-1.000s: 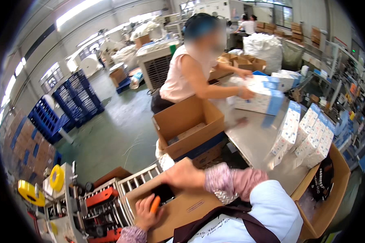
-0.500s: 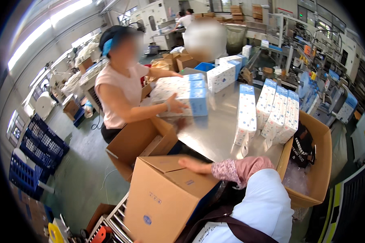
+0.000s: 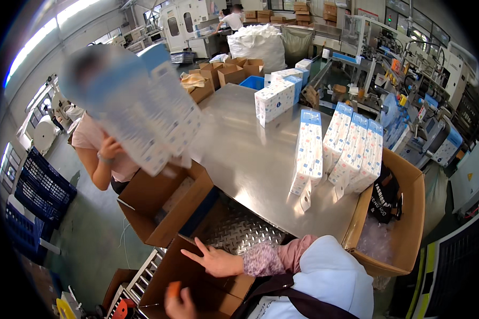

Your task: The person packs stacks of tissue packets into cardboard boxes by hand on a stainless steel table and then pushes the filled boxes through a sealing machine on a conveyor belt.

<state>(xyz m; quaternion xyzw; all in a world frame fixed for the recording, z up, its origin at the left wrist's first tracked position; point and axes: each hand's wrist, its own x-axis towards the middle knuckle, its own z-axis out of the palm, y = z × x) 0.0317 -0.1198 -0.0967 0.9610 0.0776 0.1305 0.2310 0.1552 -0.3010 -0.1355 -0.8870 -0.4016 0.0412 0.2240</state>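
Observation:
An open brown cardboard box (image 3: pixel 228 297) stands in front of me, its inside showing. My right hand (image 3: pixel 218 261) reaches over it, two fingers stretched apart and nothing held. My left hand (image 3: pixel 180 305) is low at the near left side of the same box, smeared by motion. A small orange patch (image 3: pixel 173 289) shows at its fingertips; whether it is held or worn, I cannot tell. Across from me a co-worker's hand (image 3: pixel 109 147) supports blurred white-and-blue printed packs (image 3: pixel 143 111), raised above a second open cardboard box (image 3: pixel 162 199).
On the metal table (image 3: pixel 223 143) stand several printed packs (image 3: pixel 341 138) at the right and more (image 3: pixel 277 101) farther back. A cardboard box (image 3: pixel 410 212) with clear plastic and a black bag is beside my right arm. Roller conveyor (image 3: pixel 148 271) lies lower left; blue crates (image 3: pixel 42 181) stand left.
The box before me went from showing its closed flaps to standing open. My right hand left its top and spread its fingers. The co-worker lifted the packs off the table leftward.

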